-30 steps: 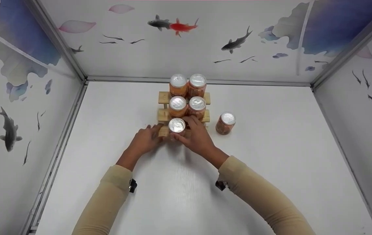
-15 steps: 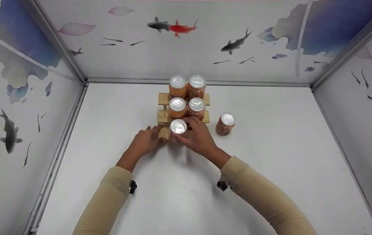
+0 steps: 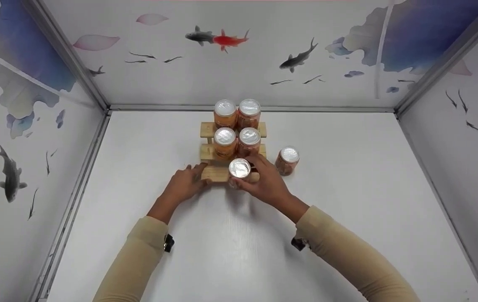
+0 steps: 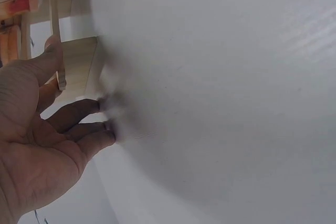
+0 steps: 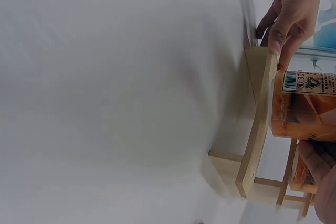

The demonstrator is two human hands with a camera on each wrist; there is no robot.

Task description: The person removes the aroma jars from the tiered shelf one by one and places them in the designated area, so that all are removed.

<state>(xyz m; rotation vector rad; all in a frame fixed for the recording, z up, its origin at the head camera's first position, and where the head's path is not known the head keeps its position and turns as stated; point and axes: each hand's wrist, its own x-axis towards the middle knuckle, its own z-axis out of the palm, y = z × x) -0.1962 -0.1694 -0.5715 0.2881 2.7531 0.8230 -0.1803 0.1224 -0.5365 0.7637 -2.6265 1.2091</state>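
Note:
A wooden three-step rack (image 3: 213,173) stands at the far side of the table. My left hand (image 3: 183,184) pinches the left end of its lowest plank; in the left wrist view the thumb lies on top of the plank (image 4: 56,30), with a finger beneath. My right hand (image 3: 269,180) grips a silver-lidded jar (image 3: 239,168) at the lowest step, right of its middle. Orange contents and a printed label show on this jar (image 5: 304,106) in the right wrist view. Whether its base touches the plank, I cannot tell.
Two jars (image 3: 225,144) stand on the middle step and two more (image 3: 249,113) on the top step. Another jar (image 3: 287,160) stands on the white table (image 3: 339,201), right of the rack. Printed panels (image 3: 239,79) enclose the back and sides.
The jar in my right hand has shifted right along the lowest step and slightly nearer, baring more plank on the left. My left hand keeps its hold on the rack's end.

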